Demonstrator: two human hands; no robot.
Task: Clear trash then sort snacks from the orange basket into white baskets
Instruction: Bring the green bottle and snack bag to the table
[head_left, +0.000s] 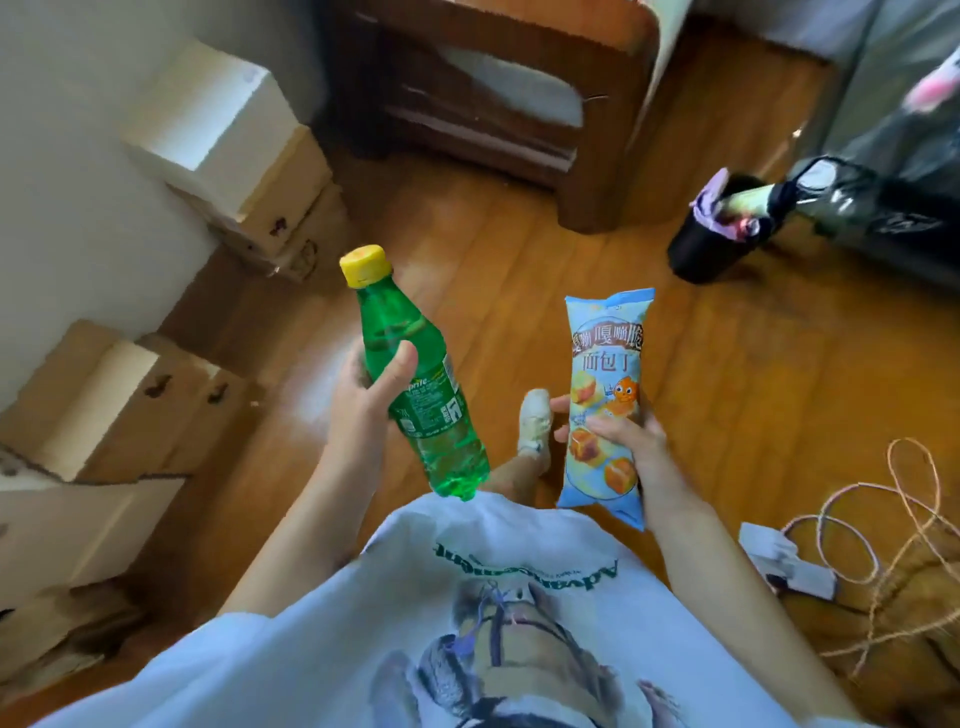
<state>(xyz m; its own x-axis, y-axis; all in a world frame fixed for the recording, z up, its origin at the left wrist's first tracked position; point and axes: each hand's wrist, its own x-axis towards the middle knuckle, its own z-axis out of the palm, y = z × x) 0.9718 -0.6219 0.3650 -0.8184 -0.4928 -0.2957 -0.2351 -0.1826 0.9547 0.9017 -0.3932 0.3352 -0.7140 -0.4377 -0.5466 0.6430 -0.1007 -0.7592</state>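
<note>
Hands full, left hand (363, 400) gripping the green bottle (415, 384) and right hand (623, 441) the blue snack packet (605, 400), I'd walk both to the black bin (701, 249) ahead-right and drop squarely.

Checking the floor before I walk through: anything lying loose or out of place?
Yes. Loose pinkish cables lie tangled on the wooden floor at lower right beside a white adapter, a likely trip risk. The left hand holds the green bottle and the right hand the snack packet.

Glossy clear-green plastic bottle (423, 387), shiny plastic-film snack packet (605, 400), polished wood floor (727, 389), matt cardboard boxes (104, 410).
</note>
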